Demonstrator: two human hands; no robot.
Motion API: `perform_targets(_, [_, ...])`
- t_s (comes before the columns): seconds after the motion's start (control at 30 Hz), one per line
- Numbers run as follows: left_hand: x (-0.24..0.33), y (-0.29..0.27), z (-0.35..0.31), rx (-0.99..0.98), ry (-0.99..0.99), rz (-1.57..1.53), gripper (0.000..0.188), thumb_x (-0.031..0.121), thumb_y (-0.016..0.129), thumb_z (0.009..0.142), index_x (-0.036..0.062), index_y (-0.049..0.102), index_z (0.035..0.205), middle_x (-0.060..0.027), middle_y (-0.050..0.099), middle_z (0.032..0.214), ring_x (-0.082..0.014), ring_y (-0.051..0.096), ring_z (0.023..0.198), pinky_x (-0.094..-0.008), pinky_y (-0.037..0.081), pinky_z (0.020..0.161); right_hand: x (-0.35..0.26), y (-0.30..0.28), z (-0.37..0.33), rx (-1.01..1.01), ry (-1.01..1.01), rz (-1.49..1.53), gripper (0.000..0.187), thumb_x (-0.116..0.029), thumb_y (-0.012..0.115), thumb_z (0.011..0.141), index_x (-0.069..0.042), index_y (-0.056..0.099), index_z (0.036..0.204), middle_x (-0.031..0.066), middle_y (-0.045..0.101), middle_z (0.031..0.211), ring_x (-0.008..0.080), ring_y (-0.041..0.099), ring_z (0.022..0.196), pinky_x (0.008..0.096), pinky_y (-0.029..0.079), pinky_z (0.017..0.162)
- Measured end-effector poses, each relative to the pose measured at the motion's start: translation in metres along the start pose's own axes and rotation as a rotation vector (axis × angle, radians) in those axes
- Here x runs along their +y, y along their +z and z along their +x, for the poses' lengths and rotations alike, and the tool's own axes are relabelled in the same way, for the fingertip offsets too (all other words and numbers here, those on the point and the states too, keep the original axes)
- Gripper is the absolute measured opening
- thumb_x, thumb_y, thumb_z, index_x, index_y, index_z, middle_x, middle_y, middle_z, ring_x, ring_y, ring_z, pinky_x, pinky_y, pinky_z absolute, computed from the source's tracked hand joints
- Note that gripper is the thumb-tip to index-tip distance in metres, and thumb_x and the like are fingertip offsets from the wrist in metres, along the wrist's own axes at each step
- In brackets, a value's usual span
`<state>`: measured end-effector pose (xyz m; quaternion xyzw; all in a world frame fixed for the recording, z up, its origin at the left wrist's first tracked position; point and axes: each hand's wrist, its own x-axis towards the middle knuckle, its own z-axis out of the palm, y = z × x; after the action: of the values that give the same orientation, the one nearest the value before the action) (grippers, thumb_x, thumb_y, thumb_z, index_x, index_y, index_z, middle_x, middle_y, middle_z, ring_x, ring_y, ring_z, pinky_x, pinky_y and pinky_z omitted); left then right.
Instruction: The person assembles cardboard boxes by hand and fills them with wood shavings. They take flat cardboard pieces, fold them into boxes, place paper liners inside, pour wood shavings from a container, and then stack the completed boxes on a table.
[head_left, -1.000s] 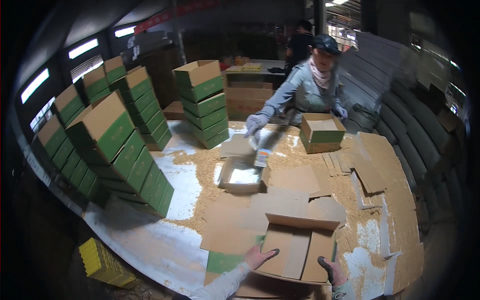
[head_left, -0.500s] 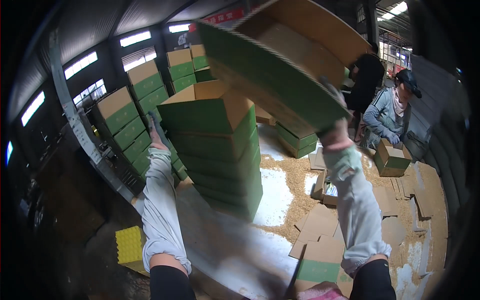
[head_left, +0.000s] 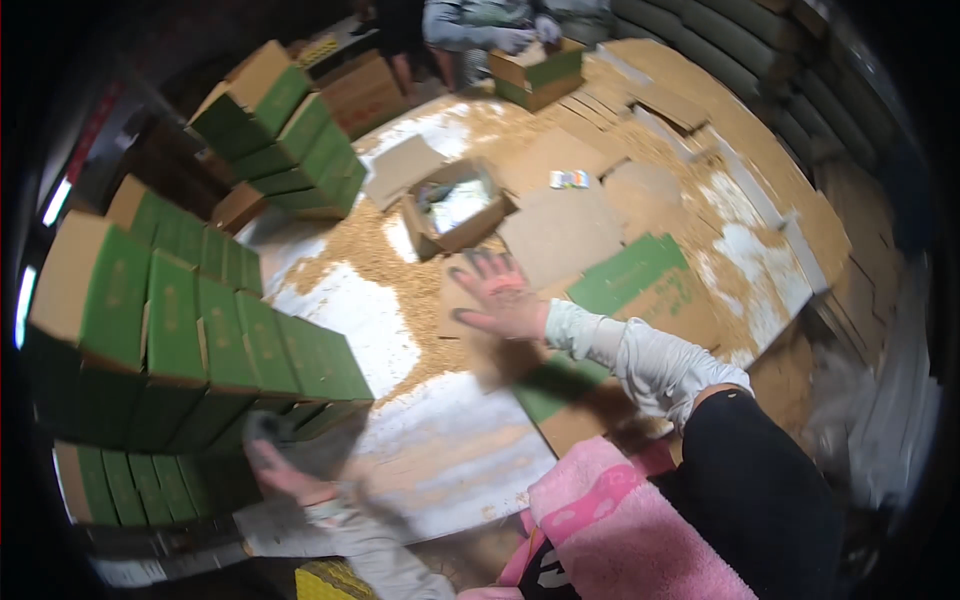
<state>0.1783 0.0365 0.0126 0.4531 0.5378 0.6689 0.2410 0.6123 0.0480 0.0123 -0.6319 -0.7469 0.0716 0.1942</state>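
My right hand (head_left: 500, 295) is held over the table with its fingers spread and nothing in it. Beneath and around it lie flat cardboard pieces, among them a green-printed one (head_left: 635, 272). On the left, my left hand (head_left: 278, 465) is beside the lower part of a tall stack of green and brown cardboard boxes (head_left: 210, 325). Its dark-tipped fingers look stretched out but are blurred; whether they touch the stack I cannot tell. Beyond my right hand stands an open brown carton (head_left: 468, 240) with pale packets inside.
A second stack of green boxes (head_left: 300, 150) stands farther back. At the far edge a gloved person (head_left: 470, 30) handles a green and brown box (head_left: 545, 80). Wood shavings (head_left: 340, 235) and a small colourful packet (head_left: 568, 179) lie on the table. A pink towel (head_left: 620, 520) hangs close to me.
The open green box that my right hand held up is out of that hand, which is now lower. My view has swung down and to the right. My left hand remains by the stack.
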Motion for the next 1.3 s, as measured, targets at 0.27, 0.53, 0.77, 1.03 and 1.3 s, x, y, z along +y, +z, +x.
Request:
perform_targets(0.27, [0.001, 0.266, -0.328, -0.608, -0.423, 0.634, 0.054, 0.020, 0.053, 0.084, -0.0069, 0.036, 0.127, -0.0272, 0.046, 0.122, -0.0377, 0.043, 0.113, -0.0401, 0.033, 0.096, 0.221, -0.030, -0.200, -0.160, 0.149, -0.269, 0.068, -0.054, 0.047, 0.081, -0.011, 0.036, 0.133, 0.0204, 0.031, 0.137, 0.0367, 0.025, 0.129, 0.0521, 0.010, 0.106])
perform_targets(0.53, [0.086, 0.325, -0.356, -0.749, 0.027, 0.935, 0.077, 0.015, 0.057, 0.078, -0.0083, 0.011, 0.136, -0.0292, 0.019, 0.140, -0.0379, 0.019, 0.132, -0.0364, 0.019, 0.108, 0.286, -0.056, -0.216, -0.176, 0.193, -0.259, 0.068, -0.055, 0.044, 0.082, -0.011, 0.036, 0.133, 0.0188, 0.029, 0.138, 0.0354, 0.024, 0.129, 0.0539, 0.009, 0.106])
perform_targets(0.77, [0.154, 0.349, -0.308, -0.510, -0.618, -0.273, 0.065, -0.006, 0.050, 0.077, 0.0020, 0.026, 0.137, -0.0201, 0.039, 0.133, -0.0277, 0.047, 0.115, -0.0318, 0.035, 0.098, 0.272, -0.132, -0.216, -0.058, 0.025, 0.075, 0.068, -0.044, 0.054, 0.079, -0.002, 0.037, 0.129, 0.0238, 0.035, 0.133, 0.0361, 0.027, 0.128, 0.0479, 0.016, 0.106])
perform_targets(1.03, [0.177, 0.331, -0.192, -1.621, -0.676, 1.008, 0.047, 0.036, 0.035, 0.096, 0.0006, 0.047, 0.123, -0.0075, 0.055, 0.119, -0.0144, 0.054, 0.099, -0.0251, 0.041, 0.091, 0.199, -0.307, -0.167, -0.153, -0.437, -0.325, 0.021, -0.025, 0.057, 0.075, -0.008, 0.053, 0.086, 0.0103, 0.060, 0.086, 0.0229, 0.060, 0.087, 0.0350, 0.050, 0.069])
perform_targets(1.3, [0.209, 0.381, -0.224, -1.942, -0.106, 0.447, 0.045, 0.025, 0.040, 0.092, 0.0051, 0.040, 0.131, -0.0139, 0.045, 0.131, -0.0230, 0.040, 0.122, -0.0316, 0.029, 0.103, 0.199, -0.253, -0.198, 0.216, -0.427, -0.422, 0.028, -0.018, 0.054, 0.076, -0.010, 0.057, 0.103, 0.0116, 0.056, 0.113, 0.0236, 0.053, 0.106, 0.0388, 0.042, 0.090])
